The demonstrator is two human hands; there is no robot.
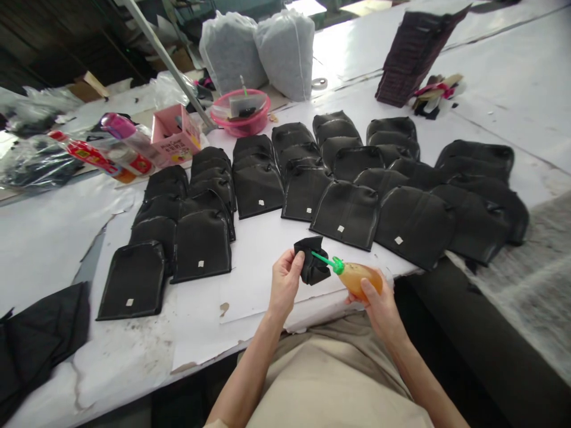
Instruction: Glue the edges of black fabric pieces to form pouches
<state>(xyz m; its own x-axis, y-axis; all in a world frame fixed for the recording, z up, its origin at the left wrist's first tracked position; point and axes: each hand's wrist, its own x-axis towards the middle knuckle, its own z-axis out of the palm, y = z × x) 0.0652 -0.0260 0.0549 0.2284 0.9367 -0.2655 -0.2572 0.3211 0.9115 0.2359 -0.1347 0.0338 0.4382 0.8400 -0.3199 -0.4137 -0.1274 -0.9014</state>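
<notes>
My left hand (286, 278) pinches a small folded piece of black fabric (316, 270) above the table's front edge. In my right hand (379, 300) is a squeeze bottle (357, 276) of amber liquid with a green nozzle. The nozzle tip points left and meets the black fabric, or lies just over it; which one I cannot tell. Just beyond my hands lies a flat black pouch-like piece (345, 214) with a small white square near its lower edge. Similar black pieces (200, 246) overlap in rows across the table.
A pink basin (241, 128), a pink box (172, 134) and several bottles (84, 148) stand at the back left. Two stuffed white bags (285, 53) are behind the basin. A dark stack (410, 56) rises at the back right. Black cloth (44, 333) lies at the left.
</notes>
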